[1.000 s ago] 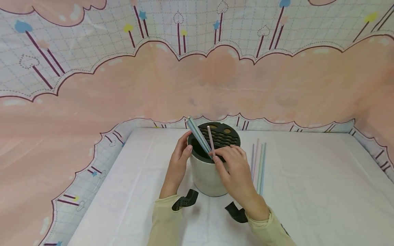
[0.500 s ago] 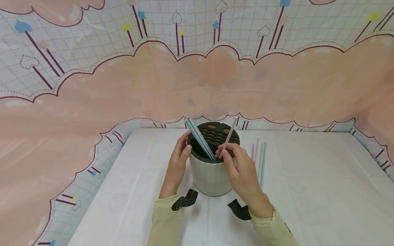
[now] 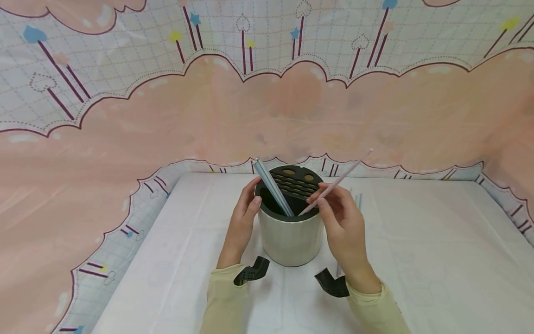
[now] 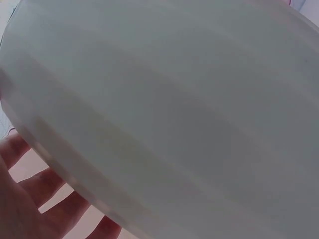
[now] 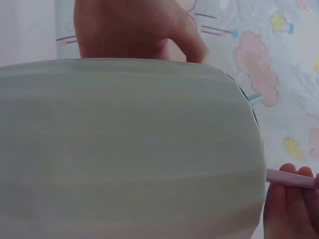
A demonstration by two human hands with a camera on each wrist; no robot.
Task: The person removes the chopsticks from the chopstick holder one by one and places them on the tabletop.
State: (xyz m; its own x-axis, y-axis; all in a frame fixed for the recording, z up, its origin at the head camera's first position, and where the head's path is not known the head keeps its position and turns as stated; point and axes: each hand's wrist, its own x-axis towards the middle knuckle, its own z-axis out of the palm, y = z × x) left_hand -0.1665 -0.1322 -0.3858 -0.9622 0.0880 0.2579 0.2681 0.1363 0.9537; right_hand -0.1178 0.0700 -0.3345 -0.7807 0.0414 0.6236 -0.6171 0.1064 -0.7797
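Observation:
A pale round utensil holder with a black slotted top stands upright on the white table. My left hand holds its left side, thumb at the rim; the fingers lie along the wall in the left wrist view. A bundle of pastel drinking straws leans left in the open front compartment. My right hand pinches a pink straw between thumb and fingers. That straw slants up to the right, its lower end over the compartment; whether it touches the inside cannot be seen.
More straws lie on the table right of the holder, mostly hidden behind my right hand. White cloth covers the table. A patterned pink backdrop rises behind and along both sides.
My right hand has moved right, and the pink straw has tipped from nearly upright to a strong rightward slant. My left hand, the holder and the bundle have stayed in place.

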